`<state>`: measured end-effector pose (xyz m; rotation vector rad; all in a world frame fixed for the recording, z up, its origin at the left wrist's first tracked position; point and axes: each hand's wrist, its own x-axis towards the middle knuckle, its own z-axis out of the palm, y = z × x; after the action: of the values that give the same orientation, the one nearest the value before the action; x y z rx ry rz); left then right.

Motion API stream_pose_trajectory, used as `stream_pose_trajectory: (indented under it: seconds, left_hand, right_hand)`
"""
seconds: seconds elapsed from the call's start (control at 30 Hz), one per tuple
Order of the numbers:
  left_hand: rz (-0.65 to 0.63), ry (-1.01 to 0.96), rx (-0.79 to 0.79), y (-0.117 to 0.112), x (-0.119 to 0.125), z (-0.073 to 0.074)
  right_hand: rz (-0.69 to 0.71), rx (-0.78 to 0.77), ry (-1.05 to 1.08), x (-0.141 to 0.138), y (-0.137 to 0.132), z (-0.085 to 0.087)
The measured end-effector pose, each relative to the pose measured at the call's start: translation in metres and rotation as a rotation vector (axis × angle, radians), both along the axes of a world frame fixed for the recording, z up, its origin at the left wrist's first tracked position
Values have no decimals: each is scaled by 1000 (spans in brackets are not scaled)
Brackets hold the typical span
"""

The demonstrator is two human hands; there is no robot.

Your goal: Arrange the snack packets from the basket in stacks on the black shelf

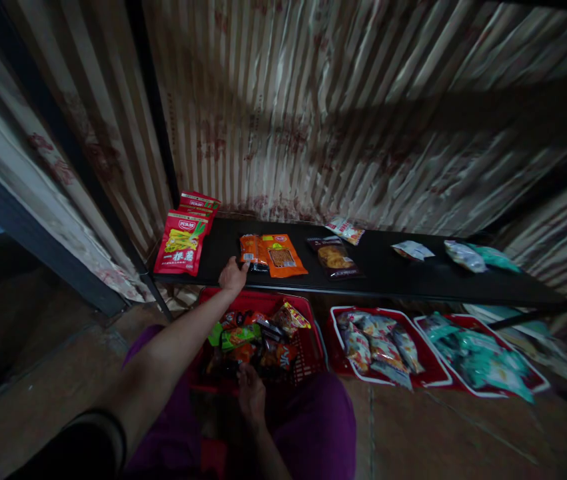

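Reaching with the left hand [233, 277] over the front edge of the shelf [228, 230], to the near left corner of the small orange packet [250, 248] on the shelf's left half. Leaving a gap along the shelf between there and the red bag [180, 247] at its left end, with a wider one on the shelf's right half, between the brown bag [334, 259] and the white packet [413, 251]. Bounded behind the shelf by a striped curtain [273, 147]. Parting left thumb and forefinger slightly; cannot tell a pinch from a light touch on the packet. Holding the right hand [252, 393] below the shelf, at the near side of the red basket [308, 350] of snack packs [243, 337], with fingers loosely bent and partly spread; cannot tell about contact with the packs.
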<state>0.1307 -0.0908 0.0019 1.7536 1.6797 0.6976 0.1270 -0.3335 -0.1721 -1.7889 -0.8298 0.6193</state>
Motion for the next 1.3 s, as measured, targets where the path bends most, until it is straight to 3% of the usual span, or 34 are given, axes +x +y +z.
stream_pose_trajectory:
  seconds: [0.07, 0.13, 0.23, 0.33, 0.43, 0.53, 0.6, 0.7, 0.87, 1.0, 1.2, 1.3]
  left_hand:
    - [15, 38, -63, 4, 5, 3]
    - [32, 62, -72, 7, 7, 4]
    - [26, 80, -41, 7, 7, 4]
    - [22, 82, -19, 5, 5, 5]
    - [10, 74, -49, 7, 5, 6]
    - [18, 9, -74, 10, 1, 2]
    - [46, -54, -49, 8, -6, -5]
    - [58, -175, 36, -5, -23, -19]
    - [100, -390, 39, -51, -51, -36]
    - [-9, -522, 126, -91, -63, -32]
    - [-221, -347, 422, -142, -75, -21]
    - [-313, -288, 530, -166, -81, -15]
  right_hand:
    - [6, 13, -94, 3, 8, 12]
    - [16, 82, -223, 15, 27, 37]
    - [21, 195, -415, 49, 80, 88]
    - [10, 183, -555, 86, 145, 132]
    - [37, 97, -642, 107, 199, 152]
    - [166, 34, -657, 104, 223, 152]
    - [232, 42, -674, 91, 222, 147]
    - [206, 91, -682, 69, 200, 140]
    - [165, 125, -519, 42, 152, 141]
    - [120, 82, -133, 26, 126, 154]
    - [178, 181, 316, 5, 93, 176]
    - [109, 235, 472, -3, 76, 184]
